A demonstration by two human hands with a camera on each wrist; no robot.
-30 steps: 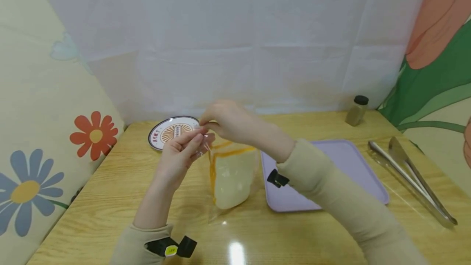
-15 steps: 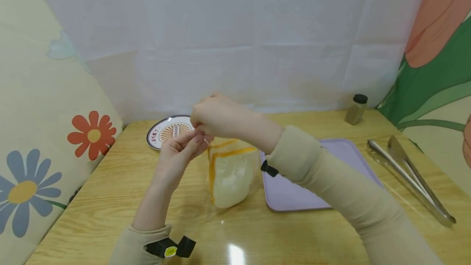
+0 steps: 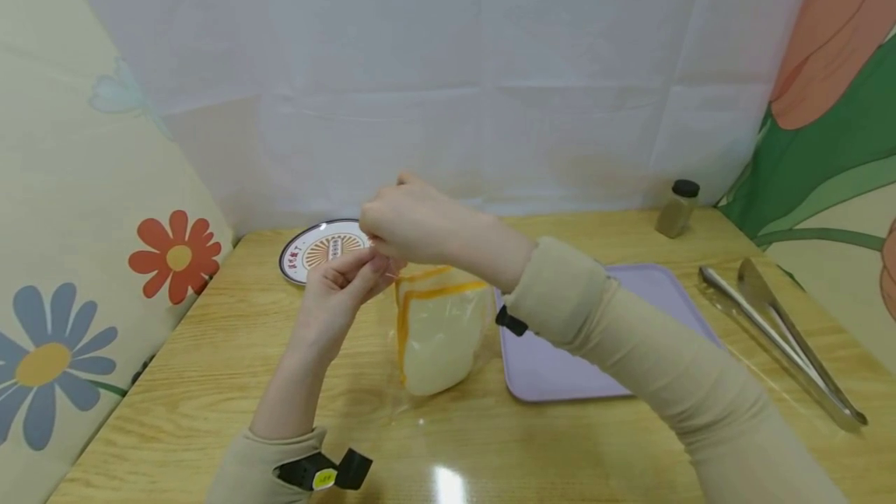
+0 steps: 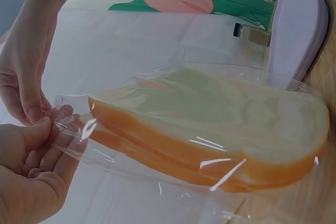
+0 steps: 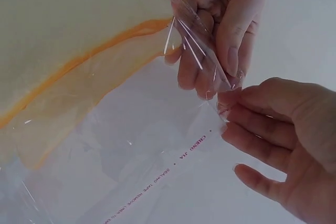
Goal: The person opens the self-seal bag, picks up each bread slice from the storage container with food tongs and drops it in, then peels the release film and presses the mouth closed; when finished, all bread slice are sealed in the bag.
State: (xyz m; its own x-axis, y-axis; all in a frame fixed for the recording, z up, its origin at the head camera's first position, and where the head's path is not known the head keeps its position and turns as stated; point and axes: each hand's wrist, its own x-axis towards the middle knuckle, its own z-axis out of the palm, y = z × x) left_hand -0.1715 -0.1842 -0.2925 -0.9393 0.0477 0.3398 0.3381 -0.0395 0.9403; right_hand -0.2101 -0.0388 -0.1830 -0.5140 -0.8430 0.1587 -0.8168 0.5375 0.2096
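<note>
Two thick bread slices (image 4: 210,114) with orange-brown crusts sit inside a clear plastic bag (image 5: 152,129). Red lettering about sealing tape runs along the bag's edge in the right wrist view. My left hand (image 3: 339,282) pinches a corner of the bag's mouth between thumb and fingers. Right against it, my right hand (image 3: 427,224) pinches the same corner with thumb and forefinger. In the head view the right hand's fingertips are hidden behind its back. The bagged bread tilts upright over the table, left of the purple tray (image 3: 553,368).
A patterned round plate (image 3: 304,255) lies at the back left, partly behind the hands. Metal tongs (image 3: 784,341) lie right of the tray. A small jar (image 3: 675,212) with a black lid stands at the back right. A white cloth (image 3: 448,61) hangs behind the table.
My right hand has moved slightly left and turned, with its back now raised over the left fingertips. The left hand and the bagged bread have hardly moved.
</note>
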